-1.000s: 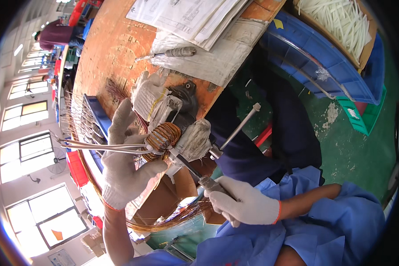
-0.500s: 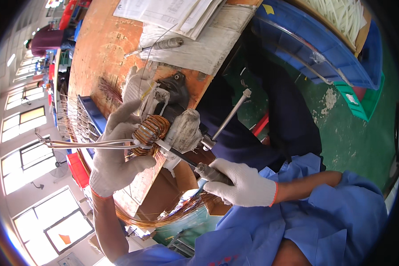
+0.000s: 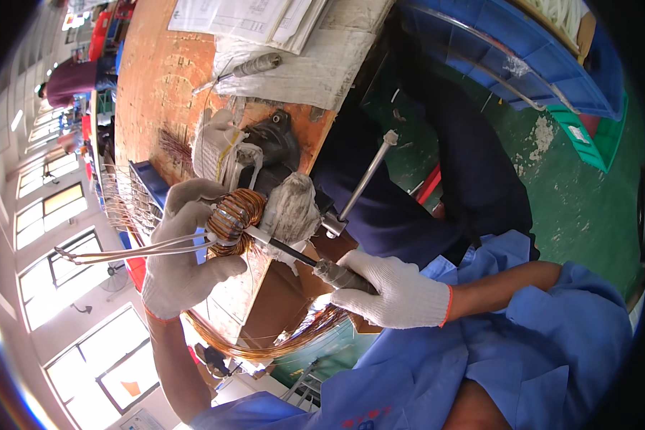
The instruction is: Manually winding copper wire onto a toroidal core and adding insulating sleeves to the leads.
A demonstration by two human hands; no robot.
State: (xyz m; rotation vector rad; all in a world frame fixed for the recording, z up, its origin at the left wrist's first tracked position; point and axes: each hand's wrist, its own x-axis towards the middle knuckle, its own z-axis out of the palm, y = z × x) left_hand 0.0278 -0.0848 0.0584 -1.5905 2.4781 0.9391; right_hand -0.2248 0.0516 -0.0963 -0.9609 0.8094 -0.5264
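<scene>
My left hand (image 3: 179,261), in a white knit glove, is closed around a ring-shaped coil (image 3: 238,215) wound with copper wire. Pale sleeved leads (image 3: 140,249) stick out from the coil toward the left. In my gloved right hand (image 3: 398,290) is a hand tool with a grey wrapped handle (image 3: 342,276) and a dark shaft (image 3: 292,251). Its flat, lighter end reaches the coil's right side; the very tip is hidden there. Right behind the coil stands a dark bench vise (image 3: 278,136) with cloth-wrapped jaws (image 3: 292,209).
The vise's metal handle bar (image 3: 368,175) slants up beside my legs. On the wooden bench (image 3: 150,93) lie papers (image 3: 236,18) and another wrapped-handle tool (image 3: 256,64). A copper wire bundle (image 3: 265,351) hangs below. Blue crates (image 3: 473,54) and a green bin (image 3: 598,147) stand at right.
The whole view has tilted slightly. Both hands keep their grips, and the tool's end stays against the coil, which sits a little further left in the picture.
</scene>
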